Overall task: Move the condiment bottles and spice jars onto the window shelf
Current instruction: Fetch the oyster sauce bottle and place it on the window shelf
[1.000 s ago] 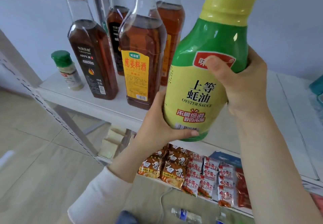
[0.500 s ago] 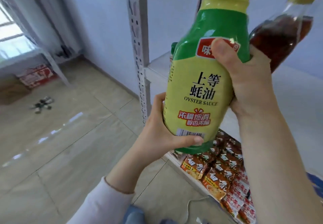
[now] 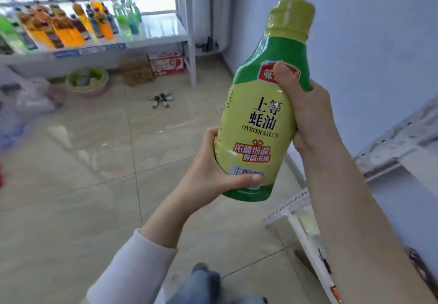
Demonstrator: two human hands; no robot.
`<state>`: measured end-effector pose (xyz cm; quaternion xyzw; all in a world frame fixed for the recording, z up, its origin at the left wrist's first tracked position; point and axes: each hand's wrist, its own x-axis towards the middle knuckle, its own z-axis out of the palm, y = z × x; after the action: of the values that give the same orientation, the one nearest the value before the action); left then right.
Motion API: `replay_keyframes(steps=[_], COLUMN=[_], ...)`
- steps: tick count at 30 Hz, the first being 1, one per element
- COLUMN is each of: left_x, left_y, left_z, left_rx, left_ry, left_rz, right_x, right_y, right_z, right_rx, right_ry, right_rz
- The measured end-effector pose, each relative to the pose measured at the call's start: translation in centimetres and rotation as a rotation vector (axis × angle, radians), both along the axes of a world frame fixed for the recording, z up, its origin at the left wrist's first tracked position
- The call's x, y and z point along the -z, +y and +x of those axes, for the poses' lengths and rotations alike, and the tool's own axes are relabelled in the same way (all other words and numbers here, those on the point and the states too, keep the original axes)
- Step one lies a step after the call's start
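Note:
A large green and yellow oyster sauce bottle (image 3: 263, 123) with a yellow-green cap is held upright in front of me, in the air over the floor. My left hand (image 3: 213, 173) cups its lower left side, thumb across the barcode. My right hand (image 3: 305, 114) wraps its upper right side, thumb on the red logo. The window shelf (image 3: 163, 31) stands far off at the upper left under a barred window. Several colourful drink bottles (image 3: 71, 24) crowd its left part.
A tiled floor (image 3: 94, 185) lies between me and the window shelf. Under that shelf sit cardboard boxes (image 3: 154, 66) and a green and pink basin (image 3: 87, 81). Small items (image 3: 161, 98) lie on the floor. A white metal rack (image 3: 391, 152) runs along the right wall.
My view has swung left, away from the rack of sauce bottles and toward the window shelf. Both hands keep the same hold on the oyster sauce bottle.

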<state>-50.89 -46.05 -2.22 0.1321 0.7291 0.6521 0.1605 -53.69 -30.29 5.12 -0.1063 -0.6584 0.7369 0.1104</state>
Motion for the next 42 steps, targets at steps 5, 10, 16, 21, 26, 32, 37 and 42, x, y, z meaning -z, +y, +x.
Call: replay_keyframes(steps=[5,10,16,21,26,32,37,42], left_x=[2.0,3.5,3.6,3.4,3.3,3.1,2.5,2.7], left_y=[-3.3,-4.4,-3.5,-3.9,-7.7,-15.4,-20.9,-23.9], left_z=[-4.3,-10.7,-21.7,-30.1,-38.5,-49.5,-58.1,-66.0], left_rx=[-0.109,-0.212,-0.227,-0.298,-0.378,-0.429,-0.446,-0.452], left_ry=[-0.082,-0.125,-0.134,-0.136,-0.164,-0.161,-0.155,-0.150], left_rz=[-0.005,0.002,0.005,0.002,0.028,0.058,0.073,0.075], right_x=[2.9,4.6,4.5,3.5,3.8,3.3,2.5,2.7], right_y=[-3.8,-5.6,-4.7,-5.9,-10.8,-18.6,-24.1,-27.1], right_z=[-6.3,-14.5,-26.0,-35.5,-44.9,-56.2,-65.1,-73.2], right_rx=[-0.095,-0.209,-0.251,-0.319,-0.380,-0.431,-0.434,-0.435], right_ry=[-0.090,-0.153,-0.144,-0.156,-0.163,-0.147,-0.154,-0.156], right_rz=[0.009,0.054,0.109,0.097,0.061,0.046,0.053,0.059])
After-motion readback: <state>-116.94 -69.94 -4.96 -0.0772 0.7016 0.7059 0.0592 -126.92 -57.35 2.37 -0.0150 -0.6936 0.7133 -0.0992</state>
